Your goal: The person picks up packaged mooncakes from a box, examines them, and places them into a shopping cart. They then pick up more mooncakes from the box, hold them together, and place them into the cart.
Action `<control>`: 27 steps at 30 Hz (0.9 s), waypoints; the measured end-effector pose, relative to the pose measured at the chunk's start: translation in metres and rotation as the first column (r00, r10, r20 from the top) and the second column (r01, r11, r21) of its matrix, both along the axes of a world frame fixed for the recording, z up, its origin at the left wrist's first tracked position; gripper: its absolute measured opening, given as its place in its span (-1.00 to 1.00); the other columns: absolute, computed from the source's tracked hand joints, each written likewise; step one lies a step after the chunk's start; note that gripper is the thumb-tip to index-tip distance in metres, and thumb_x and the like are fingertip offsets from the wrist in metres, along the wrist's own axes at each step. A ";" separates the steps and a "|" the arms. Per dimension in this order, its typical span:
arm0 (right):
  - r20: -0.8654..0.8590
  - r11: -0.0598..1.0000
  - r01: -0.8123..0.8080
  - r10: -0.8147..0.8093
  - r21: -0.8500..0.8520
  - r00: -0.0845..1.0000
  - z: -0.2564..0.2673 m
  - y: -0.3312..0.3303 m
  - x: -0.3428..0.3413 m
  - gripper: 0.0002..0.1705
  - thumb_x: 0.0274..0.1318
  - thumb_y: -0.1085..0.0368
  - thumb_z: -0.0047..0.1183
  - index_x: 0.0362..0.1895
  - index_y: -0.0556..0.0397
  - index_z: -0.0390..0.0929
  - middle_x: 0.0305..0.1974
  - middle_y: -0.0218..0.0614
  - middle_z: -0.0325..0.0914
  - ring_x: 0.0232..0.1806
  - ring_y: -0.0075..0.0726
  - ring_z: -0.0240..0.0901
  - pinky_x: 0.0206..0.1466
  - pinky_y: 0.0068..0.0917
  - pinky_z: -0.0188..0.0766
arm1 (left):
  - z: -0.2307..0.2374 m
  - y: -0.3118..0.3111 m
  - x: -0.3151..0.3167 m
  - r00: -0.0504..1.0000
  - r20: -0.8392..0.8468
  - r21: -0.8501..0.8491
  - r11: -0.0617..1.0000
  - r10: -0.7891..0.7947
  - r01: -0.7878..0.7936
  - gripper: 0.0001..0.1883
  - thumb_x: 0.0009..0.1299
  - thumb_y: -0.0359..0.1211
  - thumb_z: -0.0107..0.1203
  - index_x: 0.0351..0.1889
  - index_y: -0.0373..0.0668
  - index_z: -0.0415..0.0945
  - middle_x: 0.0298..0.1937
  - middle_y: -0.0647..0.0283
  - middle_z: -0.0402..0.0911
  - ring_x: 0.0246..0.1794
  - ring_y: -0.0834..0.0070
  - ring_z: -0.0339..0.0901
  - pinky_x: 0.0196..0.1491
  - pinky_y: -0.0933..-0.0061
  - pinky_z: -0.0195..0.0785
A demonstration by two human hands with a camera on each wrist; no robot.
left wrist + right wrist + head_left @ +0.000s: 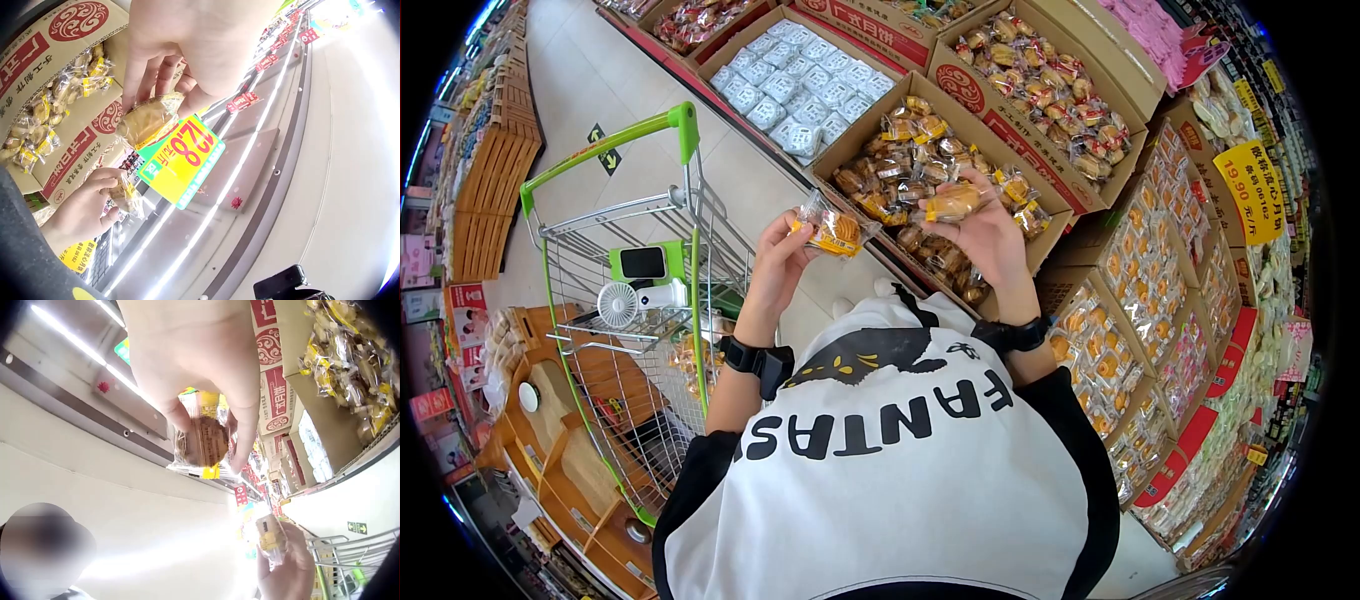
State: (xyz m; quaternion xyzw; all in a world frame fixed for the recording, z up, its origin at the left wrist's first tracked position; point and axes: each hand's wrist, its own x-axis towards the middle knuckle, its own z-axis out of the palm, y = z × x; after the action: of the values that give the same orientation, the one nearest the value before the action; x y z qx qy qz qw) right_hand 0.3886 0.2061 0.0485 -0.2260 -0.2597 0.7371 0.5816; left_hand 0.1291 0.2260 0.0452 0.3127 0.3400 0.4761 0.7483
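Observation:
My left hand [776,262] pinches a mooncake [837,233] in a clear wrapper with a yellow label, between thumb and fingers. In my right hand [992,240] is a second wrapped mooncake [952,204], gripped by thumb and fingers above the near side of an open carton [1045,238]. That carton is filled with similar wrapped mooncakes [900,165]. The right wrist view shows the brown underside and printed film of the right hand's mooncake [206,442]. Up close in the left wrist view, the left hand's mooncake [150,122] sits at the fingertips, its wrapper crinkled.
A green-handled shopping cart [615,155] stands at my left, carrying a phone [643,263] and a small white fan [617,304]. Another carton of mooncakes [1050,90] lies behind, white packets [800,80] beside it. Stacked trays [1160,270] rise at right near a yellow price sign [1248,190].

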 end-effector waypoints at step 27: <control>0.234 0.906 -0.238 0.330 -0.350 0.914 -0.005 0.001 -0.009 -0.58 0.17 0.12 -0.26 0.01 0.13 0.20 -0.15 -0.17 0.37 -0.19 -0.13 0.43 -0.24 -0.20 0.48 | 0.002 0.000 0.002 0.999 -0.009 0.001 0.999 -0.047 0.047 -0.87 0.27 -0.45 -0.10 -0.49 -0.13 0.20 -0.28 0.29 0.41 -0.23 0.59 0.41 -0.18 0.48 0.38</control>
State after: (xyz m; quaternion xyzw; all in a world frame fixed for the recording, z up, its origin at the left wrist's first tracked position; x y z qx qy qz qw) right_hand 0.3798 0.2071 0.0437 -0.3799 -0.2513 0.8054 0.3792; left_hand 0.1313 0.2255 0.0476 0.3232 0.3356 0.4572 0.7576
